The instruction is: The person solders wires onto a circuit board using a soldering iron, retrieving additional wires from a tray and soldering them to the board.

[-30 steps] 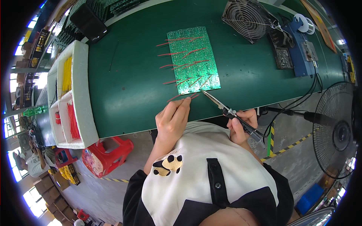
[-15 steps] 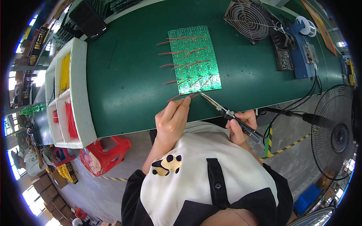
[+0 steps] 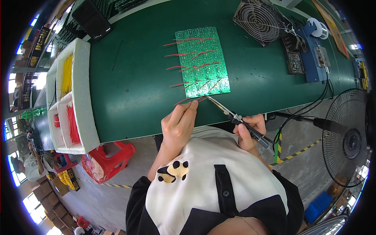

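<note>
A green circuit board panel (image 3: 203, 58) lies on the green bench, with several short red wires across it, some sticking out past its left edge. My left hand (image 3: 180, 123) is closed in a pinch at the panel's near edge, thumb and forefinger on a red wire (image 3: 201, 99). My right hand (image 3: 250, 131) grips a soldering iron (image 3: 237, 117) by its dark handle. The iron slants up to the left, and its tip is at the near edge of the panel, just right of my left fingertips. Whether the tip touches a pad is too small to tell.
At left stands a white foam box (image 3: 84, 98) with yellow wires (image 3: 67, 76) and red wires (image 3: 72, 123). A fume fan (image 3: 258, 21), a blue soldering station (image 3: 313, 55) and a solder spool (image 3: 319, 29) sit at right. The iron's cable hangs past the bench edge near a standing fan (image 3: 350, 143).
The iron's tip has shifted very slightly left along the panel's near edge. My left hand stays in the same place with its pinch unchanged.
</note>
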Demonstrator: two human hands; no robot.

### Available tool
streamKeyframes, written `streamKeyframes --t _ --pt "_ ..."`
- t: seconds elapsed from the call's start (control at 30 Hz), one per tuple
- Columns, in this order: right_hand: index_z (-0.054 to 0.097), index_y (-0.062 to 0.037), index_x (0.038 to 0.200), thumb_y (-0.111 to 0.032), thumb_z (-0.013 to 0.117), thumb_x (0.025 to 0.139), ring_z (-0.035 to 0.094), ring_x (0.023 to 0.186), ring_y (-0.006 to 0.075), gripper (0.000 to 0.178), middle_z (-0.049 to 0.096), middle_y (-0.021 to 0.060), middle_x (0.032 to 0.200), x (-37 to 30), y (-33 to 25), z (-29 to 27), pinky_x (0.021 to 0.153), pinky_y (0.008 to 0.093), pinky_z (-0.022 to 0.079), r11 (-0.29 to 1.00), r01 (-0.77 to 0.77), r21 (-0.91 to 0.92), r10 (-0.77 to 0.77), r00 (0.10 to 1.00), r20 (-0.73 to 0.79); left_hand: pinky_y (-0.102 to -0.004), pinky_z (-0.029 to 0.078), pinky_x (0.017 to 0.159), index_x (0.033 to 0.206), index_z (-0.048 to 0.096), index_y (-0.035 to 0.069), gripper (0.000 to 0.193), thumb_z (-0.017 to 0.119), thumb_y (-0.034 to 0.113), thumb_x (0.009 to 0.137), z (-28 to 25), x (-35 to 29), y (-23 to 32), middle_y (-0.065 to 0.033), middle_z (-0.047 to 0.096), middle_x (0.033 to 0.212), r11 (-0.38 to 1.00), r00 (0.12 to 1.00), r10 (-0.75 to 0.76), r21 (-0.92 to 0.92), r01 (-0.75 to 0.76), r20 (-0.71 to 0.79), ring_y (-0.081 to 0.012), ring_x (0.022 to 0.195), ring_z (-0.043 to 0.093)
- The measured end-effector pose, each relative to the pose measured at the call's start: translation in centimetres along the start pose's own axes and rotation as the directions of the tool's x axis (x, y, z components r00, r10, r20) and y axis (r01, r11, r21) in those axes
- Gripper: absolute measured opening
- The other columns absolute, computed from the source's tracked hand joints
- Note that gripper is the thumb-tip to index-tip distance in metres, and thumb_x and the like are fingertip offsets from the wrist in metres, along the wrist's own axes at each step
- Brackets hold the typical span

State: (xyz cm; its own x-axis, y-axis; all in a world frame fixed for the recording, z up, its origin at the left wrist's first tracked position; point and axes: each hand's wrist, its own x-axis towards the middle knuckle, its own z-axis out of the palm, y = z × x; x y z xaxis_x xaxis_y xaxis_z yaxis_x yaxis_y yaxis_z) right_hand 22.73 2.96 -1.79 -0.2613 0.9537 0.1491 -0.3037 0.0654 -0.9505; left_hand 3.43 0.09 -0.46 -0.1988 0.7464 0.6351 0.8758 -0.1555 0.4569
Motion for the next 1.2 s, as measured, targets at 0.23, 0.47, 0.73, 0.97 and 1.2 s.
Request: streamKeyframes --t 0.23,0.47,0.73,0.97,1.2 --pt "0.040 0.0017 0.090 0.003 0.056 0.079 0.050 0.059 0.0097 0.019 0.058 0.0146 0.075 0.14 0.04 -0.02 0.055 0.0221 0.042 1.000 0.000 -0.016 0.000 1.000 0.009 -0.0240 0.041 0.041 0.076 0.064 0.000 0.017 0.070 -0.008 0.062 0.08 0.16 0.02 -0.0042 0.054 0.065 1.000 1.000 -0.010 0.009 0.010 0.004 -0.0135 0.049 0.053" --pt "0.043 0.0009 0.087 0.003 0.057 0.078 0.046 0.058 0.0076 0.017 0.056 0.0116 0.073 -0.03 0.36 -0.09 0.055 0.0218 0.037 0.998 0.014 -0.057 -0.014 1.000 -0.009 -0.0242 0.041 0.040 0.076 0.064 0.001 0.017 0.070 -0.008 0.062 0.10 0.19 0.13 -0.0042 0.053 0.065 1.000 1.000 -0.017 0.017 0.017 0.010 -0.0138 0.048 0.052" --pt "0.045 0.0014 0.086 0.001 0.059 0.077 0.042 0.056 0.0069 0.016 0.055 0.0102 0.069 0.29 0.68 -0.12 0.054 0.0221 0.034 0.983 0.145 -0.113 -0.143 0.989 0.024 -0.0245 0.042 0.042 0.079 0.064 0.001 0.020 0.069 -0.009 0.062 0.07 0.01 0.10 -0.0044 0.054 0.067 0.999 0.999 -0.031 0.014 0.031 0.033 -0.0140 0.050 0.053" --pt "0.044 0.0005 0.087 -0.003 0.058 0.078 0.044 0.053 0.0092 0.017 0.053 0.0110 0.068 0.19 0.67 0.19 0.050 0.0215 0.036 0.992 0.101 -0.078 -0.104 0.994 -0.033 -0.0246 0.042 0.042 0.079 0.065 0.001 0.019 0.069 -0.008 0.062 0.07 0.06 0.12 -0.0041 0.053 0.067 0.999 0.999 -0.025 0.024 0.024 0.024 -0.0136 0.050 0.053" --pt "0.042 -0.0001 0.086 -0.007 0.057 0.076 0.044 0.048 0.0106 0.020 0.049 0.0103 0.062 0.19 0.92 0.29 0.046 0.0202 0.037 0.991 0.128 -0.043 -0.131 0.988 -0.085 -0.0243 0.042 0.041 0.078 0.065 0.001 0.019 0.070 -0.008 0.062 0.05 0.04 0.15 -0.0042 0.053 0.066 0.999 0.999 -0.035 0.030 0.034 0.019 -0.0134 0.050 0.053"
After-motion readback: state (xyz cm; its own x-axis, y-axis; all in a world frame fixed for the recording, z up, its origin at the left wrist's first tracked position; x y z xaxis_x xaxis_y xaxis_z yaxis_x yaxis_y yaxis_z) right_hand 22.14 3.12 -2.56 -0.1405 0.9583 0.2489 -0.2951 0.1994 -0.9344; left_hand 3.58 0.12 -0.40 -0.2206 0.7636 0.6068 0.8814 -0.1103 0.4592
